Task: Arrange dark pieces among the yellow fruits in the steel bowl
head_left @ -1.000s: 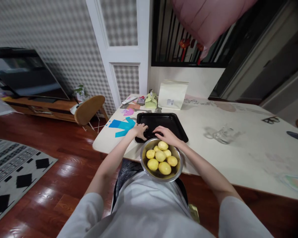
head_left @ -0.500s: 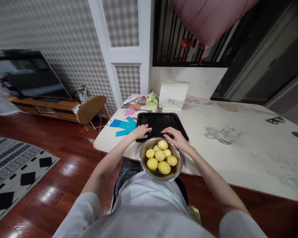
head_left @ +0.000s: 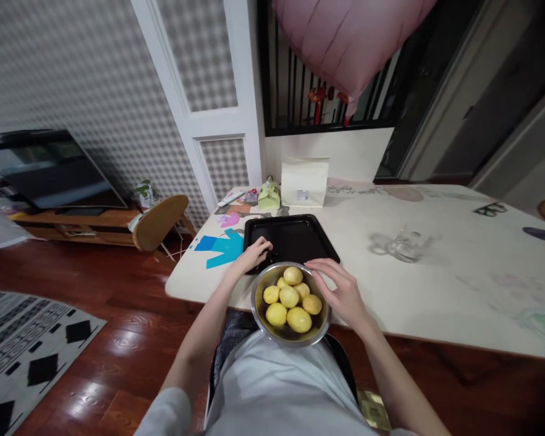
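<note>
A steel bowl (head_left: 260,327) of several lemons (head_left: 289,297) sits at the table's near edge, close to my body. Behind it lies a black baking tray (head_left: 295,233), flat on the table. My left hand (head_left: 253,255) is over the tray's near left corner, fingers curled and pinched together. Something small and dark may be at those fingertips, but I cannot make it out. My right hand (head_left: 343,292) is at the bowl's right rim, fingers stretched out and thumb apart; whether it touches the rim is hard to tell.
Blue paper cutouts (head_left: 227,247) lie left of the tray. A cream paper bag (head_left: 305,181) and a green box (head_left: 269,195) stand behind it. To the right are a clear glass vessel (head_left: 404,247) and black glasses (head_left: 490,209). A pink balloon (head_left: 345,42) hangs above.
My right hand has drawn back from the tray toward the bowl's right rim. My left hand has curled its fingers more at the tray's left corner. The whole view has shifted slightly.
</note>
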### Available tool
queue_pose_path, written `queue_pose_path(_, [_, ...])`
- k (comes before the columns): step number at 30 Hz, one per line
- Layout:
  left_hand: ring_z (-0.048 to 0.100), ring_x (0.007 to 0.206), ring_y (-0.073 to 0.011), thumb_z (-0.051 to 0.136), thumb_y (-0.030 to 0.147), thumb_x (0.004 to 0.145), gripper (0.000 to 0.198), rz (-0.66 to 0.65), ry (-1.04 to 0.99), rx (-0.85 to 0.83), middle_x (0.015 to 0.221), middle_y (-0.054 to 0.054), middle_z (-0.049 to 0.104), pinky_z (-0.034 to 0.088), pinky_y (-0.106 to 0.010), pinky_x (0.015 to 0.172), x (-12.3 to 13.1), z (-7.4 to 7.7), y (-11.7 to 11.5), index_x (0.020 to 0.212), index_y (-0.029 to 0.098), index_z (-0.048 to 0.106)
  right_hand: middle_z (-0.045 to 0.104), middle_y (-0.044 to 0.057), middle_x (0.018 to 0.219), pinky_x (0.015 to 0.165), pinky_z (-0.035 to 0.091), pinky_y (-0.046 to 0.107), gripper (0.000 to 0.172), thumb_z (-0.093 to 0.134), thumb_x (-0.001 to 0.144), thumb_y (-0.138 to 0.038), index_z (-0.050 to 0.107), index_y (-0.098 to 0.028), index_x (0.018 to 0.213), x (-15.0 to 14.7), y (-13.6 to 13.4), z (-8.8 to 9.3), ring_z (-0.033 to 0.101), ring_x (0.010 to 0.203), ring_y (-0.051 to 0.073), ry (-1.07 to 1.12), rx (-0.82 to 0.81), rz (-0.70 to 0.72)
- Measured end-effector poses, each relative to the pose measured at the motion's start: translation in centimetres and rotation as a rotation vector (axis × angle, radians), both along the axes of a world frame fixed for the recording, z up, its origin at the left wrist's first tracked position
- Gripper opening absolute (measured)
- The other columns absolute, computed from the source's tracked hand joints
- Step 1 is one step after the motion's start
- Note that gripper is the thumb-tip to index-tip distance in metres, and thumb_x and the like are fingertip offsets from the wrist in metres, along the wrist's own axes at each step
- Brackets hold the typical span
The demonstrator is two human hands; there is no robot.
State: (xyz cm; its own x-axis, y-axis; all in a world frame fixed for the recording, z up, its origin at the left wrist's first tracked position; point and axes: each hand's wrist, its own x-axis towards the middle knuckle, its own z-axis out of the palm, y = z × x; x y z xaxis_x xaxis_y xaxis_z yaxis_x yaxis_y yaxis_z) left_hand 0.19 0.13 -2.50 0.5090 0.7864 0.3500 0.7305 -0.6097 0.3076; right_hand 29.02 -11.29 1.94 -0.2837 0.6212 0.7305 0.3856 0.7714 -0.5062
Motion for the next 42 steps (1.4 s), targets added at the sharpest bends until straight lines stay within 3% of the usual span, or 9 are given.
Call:
queue_pose_path(5, [0.06, 0.106, -0.0186, 0.047, 0.013, 0.099, 0.015, 0.011, -0.283, 0.156, 0.111, -0.008, 0.057, 0.052, -0.033, 0.098, 0.9, 1.8, -1.2, 0.109, 0.02, 0.057, 0.073, 0.008, 0.111, 0.091, 0.059, 0.041, 0.021, 0.052, 0.104, -0.021, 0.07, -0.025, 0.115, -0.9, -1.1, -0.4, 0.07, 0.103, 0.023, -0.024, -0.004, -0.041])
queue_pose_path(10, [0.061, 0.109, -0.018, 0.05, 0.014, 0.102, 0.012, 0.023, -0.521, 0.252, 0.11, -0.007, 0.061, 0.052, -0.032, 0.099, 2.4, 3.5, -5.9, 0.107, 0.021, 0.059, 0.074, 0.008, 0.112, 0.091, 0.059, 0.041, 0.024, 0.051, 0.103, -0.019, 0.069, -0.025, 0.119, -1.8, -1.8, -1.1, 0.07, 0.104, 0.024, -0.03, -0.003, -0.039])
queue_pose_path(14, [0.064, 0.112, -0.0193, 0.054, 0.017, 0.103, 0.011, -0.045, -0.557, 0.216, 0.114, -0.009, 0.065, 0.054, -0.034, 0.098, 3.7, 3.6, -10.0, 0.109, 0.021, 0.062, 0.073, 0.008, 0.116, 0.096, 0.059, 0.043, 0.028, 0.051, 0.104, -0.021, 0.068, -0.027, 0.125, -2.6, -2.4, -1.3, 0.069, 0.109, 0.025, -0.006, -0.038, -0.033])
queue_pose_path(18, [0.066, 0.115, -0.019, 0.053, 0.015, 0.103, 0.016, -0.151, -0.527, 0.163, 0.119, -0.01, 0.068, 0.055, -0.036, 0.101, 4.3, 2.6, -12.2, 0.113, 0.021, 0.063, 0.072, 0.009, 0.126, 0.104, 0.058, 0.046, 0.034, 0.052, 0.104, -0.024, 0.064, -0.029, 0.136, -3.4, -2.8, -1.2, 0.068, 0.117, 0.025, 0.013, -0.069, -0.056])
queue_pose_path(21, [0.067, 0.118, -0.0192, 0.054, 0.014, 0.103, 0.016, -0.193, -0.498, 0.173, 0.124, -0.01, 0.069, 0.055, -0.037, 0.104, 4.3, 1.7, -12.9, 0.114, 0.021, 0.064, 0.071, 0.009, 0.13, 0.106, 0.058, 0.045, 0.037, 0.052, 0.104, -0.024, 0.062, -0.029, 0.14, -4.0, -2.9, -1.3, 0.067, 0.121, 0.024, -0.006, -0.081, -0.016])
queue_pose_path(25, [0.069, 0.116, -0.0198, 0.058, 0.017, 0.102, 0.019, -0.191, -0.527, 0.143, 0.12, -0.009, 0.072, 0.058, -0.037, 0.101, 4.2, 0.9, -13.3, 0.119, 0.022, 0.061, 0.073, 0.008, 0.121, 0.101, 0.061, 0.043, 0.033, 0.052, 0.104, -0.023, 0.068, -0.029, 0.132, -4.6, -2.8, -1.9, 0.07, 0.114, 0.023, 0.004, -0.087, 0.004])
queue_pose_path(33, [0.067, 0.12, -0.0211, 0.054, 0.012, 0.102, 0.026, -0.23, -0.572, 0.063, 0.126, -0.011, 0.072, 0.053, -0.043, 0.107, 3.9, 1.3, -13.1, 0.125, 0.022, 0.061, 0.076, 0.007, 0.104, 0.089, 0.061, 0.04, 0.019, 0.058, 0.102, -0.025, 0.072, -0.027, 0.114, -2.7, -2.9, -1.9, 0.072, 0.099, 0.024, 0.045, -0.065, -0.129])
queue_pose_path(42, [0.068, 0.114, -0.023, 0.053, 0.018, 0.104, 0.024, -0.217, -0.557, 0.049, 0.119, -0.011, 0.073, 0.053, -0.045, 0.103, 3.8, 1.2, -13.0, 0.123, 0.023, 0.067, 0.075, 0.007, 0.097, 0.082, 0.051, 0.044, 0.012, 0.062, 0.099, -0.03, 0.071, -0.025, 0.107, -0.8, -3.2, -3.2, 0.066, 0.094, 0.028, -0.145, -0.159, -0.231])
